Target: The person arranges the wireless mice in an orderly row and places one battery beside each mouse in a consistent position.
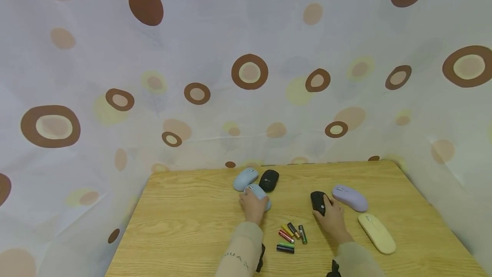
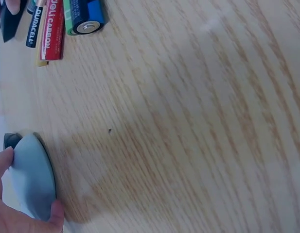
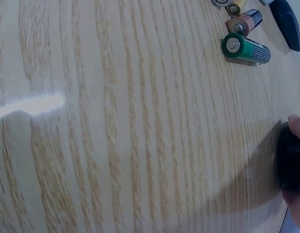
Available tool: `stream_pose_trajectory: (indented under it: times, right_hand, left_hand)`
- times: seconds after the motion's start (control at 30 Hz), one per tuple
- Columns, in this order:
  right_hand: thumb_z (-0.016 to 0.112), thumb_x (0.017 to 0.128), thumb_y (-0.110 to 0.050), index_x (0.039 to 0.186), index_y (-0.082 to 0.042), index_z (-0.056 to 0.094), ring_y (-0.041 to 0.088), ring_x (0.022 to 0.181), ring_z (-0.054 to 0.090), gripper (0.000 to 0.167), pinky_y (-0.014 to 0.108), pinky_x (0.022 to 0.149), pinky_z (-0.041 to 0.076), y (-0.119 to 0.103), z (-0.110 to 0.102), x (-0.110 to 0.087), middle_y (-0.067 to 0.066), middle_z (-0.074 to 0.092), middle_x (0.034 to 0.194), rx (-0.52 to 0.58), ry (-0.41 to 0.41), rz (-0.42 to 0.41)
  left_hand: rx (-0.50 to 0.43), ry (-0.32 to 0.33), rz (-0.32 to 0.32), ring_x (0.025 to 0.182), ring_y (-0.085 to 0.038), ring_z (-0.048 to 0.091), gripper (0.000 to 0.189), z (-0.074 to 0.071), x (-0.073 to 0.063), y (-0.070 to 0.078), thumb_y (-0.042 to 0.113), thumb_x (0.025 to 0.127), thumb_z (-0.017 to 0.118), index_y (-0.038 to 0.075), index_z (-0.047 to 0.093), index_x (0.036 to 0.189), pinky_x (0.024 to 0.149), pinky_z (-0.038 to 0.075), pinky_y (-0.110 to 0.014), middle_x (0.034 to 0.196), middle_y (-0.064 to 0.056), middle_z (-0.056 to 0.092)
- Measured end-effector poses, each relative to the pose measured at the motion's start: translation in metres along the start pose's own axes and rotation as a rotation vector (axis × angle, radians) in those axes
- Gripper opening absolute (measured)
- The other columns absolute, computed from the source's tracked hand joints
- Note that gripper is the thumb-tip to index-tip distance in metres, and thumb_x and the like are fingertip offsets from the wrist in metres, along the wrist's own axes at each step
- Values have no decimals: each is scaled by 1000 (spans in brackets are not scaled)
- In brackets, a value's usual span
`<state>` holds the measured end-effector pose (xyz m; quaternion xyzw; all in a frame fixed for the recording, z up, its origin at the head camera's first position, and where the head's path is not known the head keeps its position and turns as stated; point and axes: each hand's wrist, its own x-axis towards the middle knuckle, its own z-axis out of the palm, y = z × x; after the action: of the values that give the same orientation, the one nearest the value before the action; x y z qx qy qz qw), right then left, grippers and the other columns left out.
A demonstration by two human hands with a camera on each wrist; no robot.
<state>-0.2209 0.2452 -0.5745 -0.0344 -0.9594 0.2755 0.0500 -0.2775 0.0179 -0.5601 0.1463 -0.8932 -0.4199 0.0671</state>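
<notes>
My left hand (image 1: 253,207) grips a light blue computer mouse (image 1: 257,190) by its sides. In the left wrist view, thumb and finger lie on opposite edges of that mouse (image 2: 33,174). Just beyond it are a second light blue mouse (image 1: 245,179) and a black mouse (image 1: 269,180). My right hand (image 1: 333,221) holds another black mouse (image 1: 317,202) on the table. At the right wrist view's edge, this mouse (image 3: 290,162) sits between thumb and finger, partly cut off. Several loose batteries (image 1: 286,236) lie between the forearms.
To the right of my right hand lie a purple mouse (image 1: 350,198) and a pale yellow mouse (image 1: 376,233). The wooden table (image 1: 177,217) meets a spotted cloth backdrop (image 1: 207,131) behind and at both sides.
</notes>
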Motion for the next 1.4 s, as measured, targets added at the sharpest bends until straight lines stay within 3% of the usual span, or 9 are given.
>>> stream_pose_trajectory:
  times: [0.43, 0.83, 1.1, 1.4]
  right_hand:
    - [62, 86, -16, 132, 18, 28, 59, 107, 34, 67, 60, 85, 32, 2, 1, 2, 44, 29, 124, -5, 19, -17]
    - [62, 86, -19, 133, 18, 27, 59, 109, 32, 69, 61, 87, 30, 5, 4, 2, 45, 28, 125, -18, -1, -14]
    - [61, 86, -19, 134, 17, 26, 58, 109, 32, 69, 60, 87, 29, 4, 4, 2, 45, 29, 124, -19, -8, -16]
    - [62, 86, -18, 133, 18, 26, 58, 108, 32, 69, 60, 86, 29, 3, 3, 1, 45, 29, 123, -10, 4, -26]
  left_hand:
    - [-36, -19, -12, 100, -46, 47, 71, -5, 1, 4, 14, 70, 77, -15, 41, 124, 85, 42, -51, 110, -32, 43]
    - [15, -59, 53, 101, -43, 47, 71, -8, -2, -6, 13, 69, 78, -16, 43, 124, 87, 42, -49, 109, -31, 45]
    - [3, -114, 132, 99, -40, 47, 71, -18, -9, -13, 10, 66, 79, -16, 45, 123, 86, 43, -48, 107, -29, 46]
    - [-4, -244, 173, 104, -42, 47, 72, -24, -11, -22, 12, 69, 78, -16, 43, 125, 88, 44, -50, 115, -33, 44]
